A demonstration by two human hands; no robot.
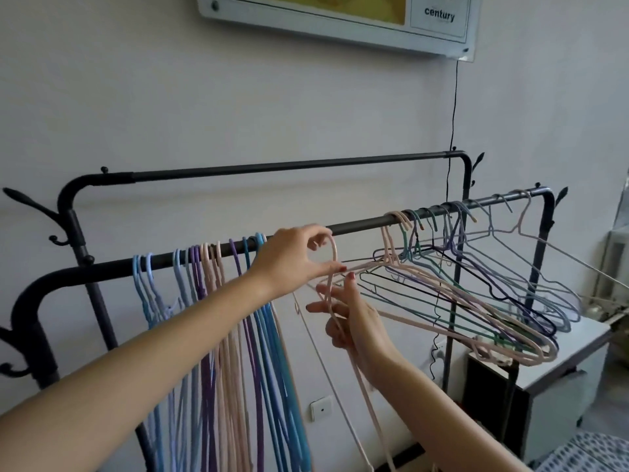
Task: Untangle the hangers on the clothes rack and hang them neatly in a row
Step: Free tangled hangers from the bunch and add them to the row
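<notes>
**One pink hanger in hand, ready for the rail**

Nearest you, your right hand (354,323) has its fingers (320,306) curled round the shoulder wire of the thin pale-pink wire hanger (332,303), just below the neck. Slightly above and beyond, your left hand (292,257) pinches the same hanger at the base of its hook (332,250), thumb and forefinger closed on the wire. So both hands grip it, and the hook rises just above your left fingertips, close to the front dark metal rail (357,224) but not yet over it.

This hanger will likely feel very light and springy; the thin wire can flex and snag on its neighbours. Keep the hold near the neck, where it seems stiffest and where you can steer the hook.

To the left of your left fingers, the tidy row of blue, purple and pink hangers (218,301) already hangs straight down from the rail. To the right of your right fingers, the tangled cluster of pink, green, purple and dark hangers (476,301) splays sideways, their frames crossing one another; their hooks sit further along the rail. Expect these to drag each other when you lift one.

Beyond stands the rear black rail (272,168), bare, in front of the pale wall (204,107).
</notes>
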